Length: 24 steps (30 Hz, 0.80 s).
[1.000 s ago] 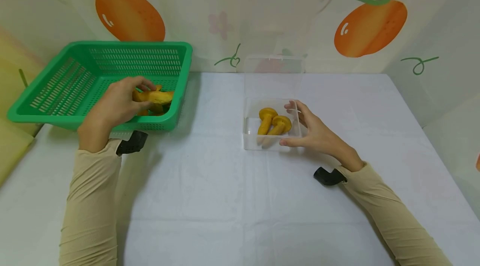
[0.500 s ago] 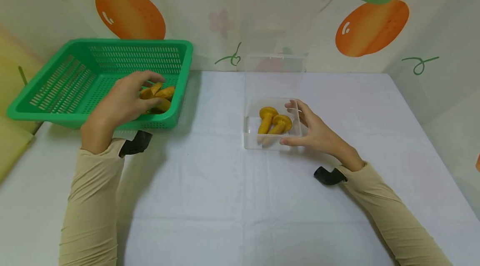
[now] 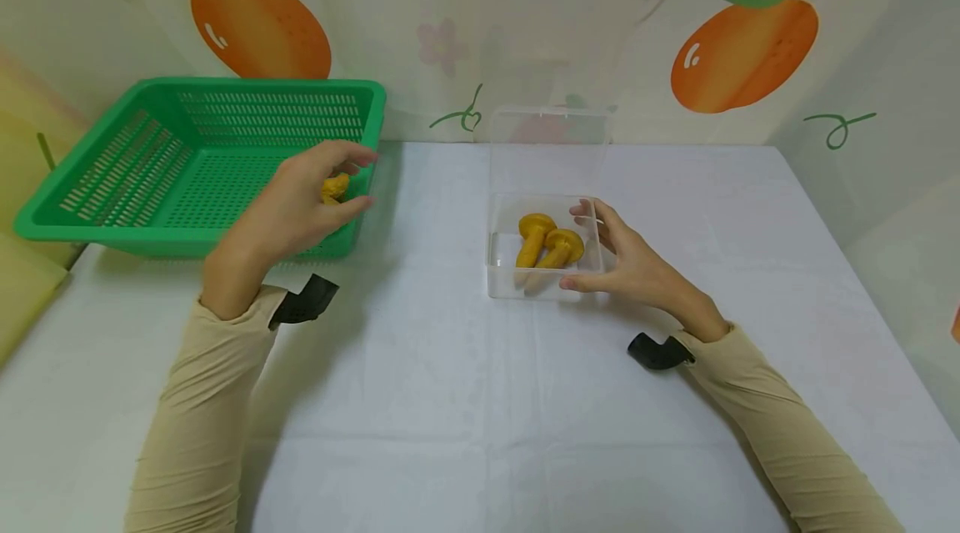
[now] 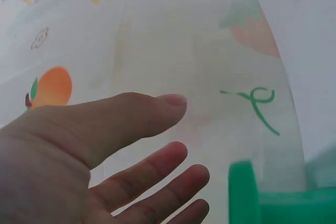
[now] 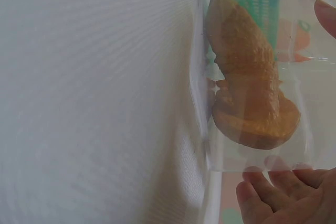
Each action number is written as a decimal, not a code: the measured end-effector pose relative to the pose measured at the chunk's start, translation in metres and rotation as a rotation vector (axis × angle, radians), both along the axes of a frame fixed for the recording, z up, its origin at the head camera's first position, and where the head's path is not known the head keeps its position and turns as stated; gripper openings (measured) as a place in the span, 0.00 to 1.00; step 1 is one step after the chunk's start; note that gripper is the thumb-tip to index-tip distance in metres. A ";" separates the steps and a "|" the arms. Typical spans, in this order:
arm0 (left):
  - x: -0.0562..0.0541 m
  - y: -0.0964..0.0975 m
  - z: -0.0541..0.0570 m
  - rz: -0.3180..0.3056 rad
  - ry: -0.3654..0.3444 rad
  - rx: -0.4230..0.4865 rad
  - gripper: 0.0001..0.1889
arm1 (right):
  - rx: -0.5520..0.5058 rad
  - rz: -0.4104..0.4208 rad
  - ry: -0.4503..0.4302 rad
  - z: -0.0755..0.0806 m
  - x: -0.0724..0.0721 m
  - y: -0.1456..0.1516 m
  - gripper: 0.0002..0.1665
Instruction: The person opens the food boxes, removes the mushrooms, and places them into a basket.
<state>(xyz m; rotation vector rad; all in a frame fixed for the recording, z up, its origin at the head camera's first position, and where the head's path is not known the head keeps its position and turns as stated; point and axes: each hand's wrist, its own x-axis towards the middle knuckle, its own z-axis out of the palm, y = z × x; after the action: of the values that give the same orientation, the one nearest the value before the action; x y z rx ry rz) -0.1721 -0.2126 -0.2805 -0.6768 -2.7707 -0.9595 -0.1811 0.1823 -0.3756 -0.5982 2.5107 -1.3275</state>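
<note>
My left hand [image 3: 296, 199] hovers over the right end of a green plastic basket [image 3: 82, 231], thumb and fingers spread. Nothing lies between them in the left wrist view. Below that hand a yellow mushroom [image 3: 335, 187] shows in the basket, and the hand hides whatever else is there. On the table a clear plastic box [image 3: 504, 284] with its lid raised holds two yellow mushrooms [image 3: 535, 234] side by side. My right hand [image 3: 637, 270] grips the box's right end, thumb in front and fingers behind. Up close, one mushroom [image 5: 247, 77] is visible through the box wall.
The box's clear lid [image 3: 550, 151] stands up at the back near the printed backdrop [image 3: 525, 24]. A white cloth [image 3: 420, 383] covers the table. Yellow fabric [image 3: 30, 291] hangs at the far left. The basket's rim [image 4: 244, 198] rises beside the left fingers.
My left hand has let go of a yellow mushroom in the basket, then lifted and shifted right toward the basket's right rim. The right hand and the box have stayed put.
</note>
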 end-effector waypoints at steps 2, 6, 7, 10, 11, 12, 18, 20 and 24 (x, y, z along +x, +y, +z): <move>0.000 0.006 -0.002 -0.017 0.008 -0.010 0.21 | 0.003 0.002 0.000 0.000 0.000 0.000 0.63; 0.000 0.017 -0.005 -0.059 -0.011 -0.006 0.22 | 0.004 -0.001 -0.004 0.000 -0.001 0.000 0.62; 0.000 0.020 -0.006 -0.066 -0.019 -0.002 0.22 | 0.005 -0.001 -0.004 0.000 -0.001 0.000 0.62; 0.000 0.027 -0.009 -0.089 -0.038 0.024 0.22 | 0.004 -0.003 -0.005 0.000 -0.001 0.000 0.60; 0.000 0.030 -0.010 -0.093 -0.036 0.021 0.22 | 0.004 -0.001 -0.003 0.000 -0.001 0.000 0.59; -0.001 0.032 -0.011 -0.102 -0.037 0.022 0.22 | 0.005 -0.001 -0.003 0.000 -0.001 0.000 0.59; -0.001 0.047 -0.014 -0.159 -0.069 0.026 0.21 | 0.007 0.003 -0.001 0.000 0.000 0.000 0.60; -0.002 0.052 -0.015 -0.167 -0.079 0.013 0.21 | 0.008 0.002 -0.002 0.001 0.000 0.000 0.60; -0.004 0.063 -0.017 -0.184 -0.077 -0.029 0.22 | 0.008 0.001 0.001 0.002 0.001 -0.001 0.60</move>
<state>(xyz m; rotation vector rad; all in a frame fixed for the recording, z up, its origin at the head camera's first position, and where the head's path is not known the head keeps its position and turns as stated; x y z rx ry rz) -0.1756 -0.1491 -0.2971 -0.9317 -2.8328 -1.0006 -0.1803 0.1816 -0.3738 -0.5987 2.5146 -1.3171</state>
